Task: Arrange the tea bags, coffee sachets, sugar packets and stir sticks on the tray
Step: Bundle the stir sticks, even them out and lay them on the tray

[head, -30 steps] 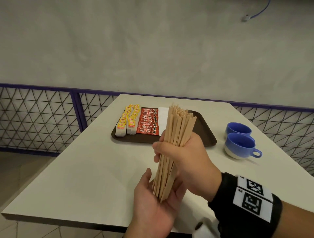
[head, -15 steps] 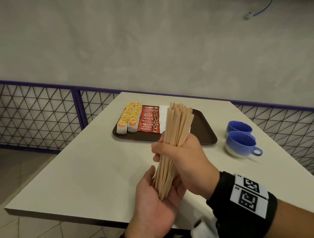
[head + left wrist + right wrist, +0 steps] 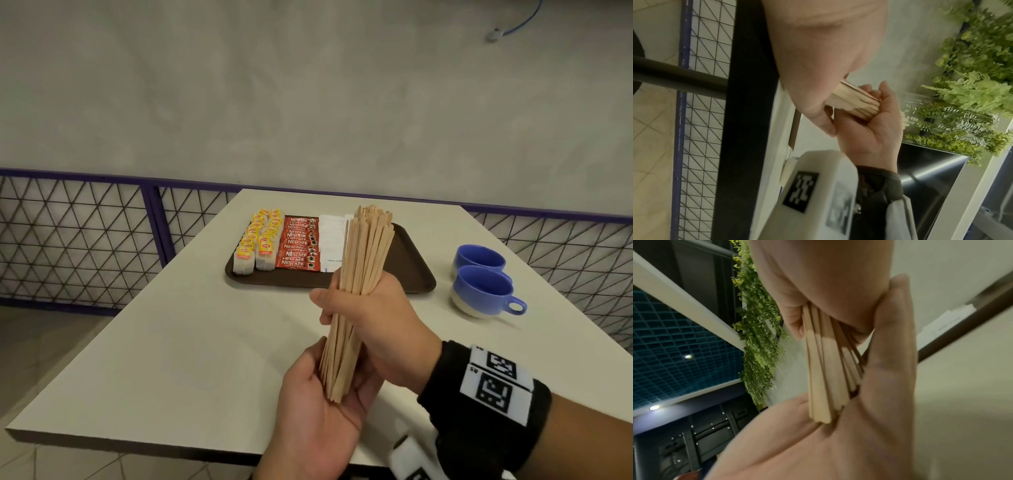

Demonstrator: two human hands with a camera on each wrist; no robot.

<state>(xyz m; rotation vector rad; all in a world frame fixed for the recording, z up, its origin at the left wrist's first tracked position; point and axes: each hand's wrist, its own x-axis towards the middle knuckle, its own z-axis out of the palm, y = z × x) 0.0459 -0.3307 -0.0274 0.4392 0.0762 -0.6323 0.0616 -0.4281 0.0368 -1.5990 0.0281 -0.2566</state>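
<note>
The right hand [image 3: 371, 310] fingers clamp round the upright stir sticks [image 3: 363, 260]; their lower ends stand on the flat, upturned left hand [image 3: 318, 407] at 6 o'clock.

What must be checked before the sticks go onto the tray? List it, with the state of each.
1. Right hand grips the stir sticks firmly: ok.
2. Lower stick ends squared on the left hand: not ok, they lie uneven in the palm.
3. Free space on the tray right of the sugar packets: ok.
4. Tea bags and coffee sachets already in rows: ok.
5. Blue cups stand clear of the tray: ok.
</note>
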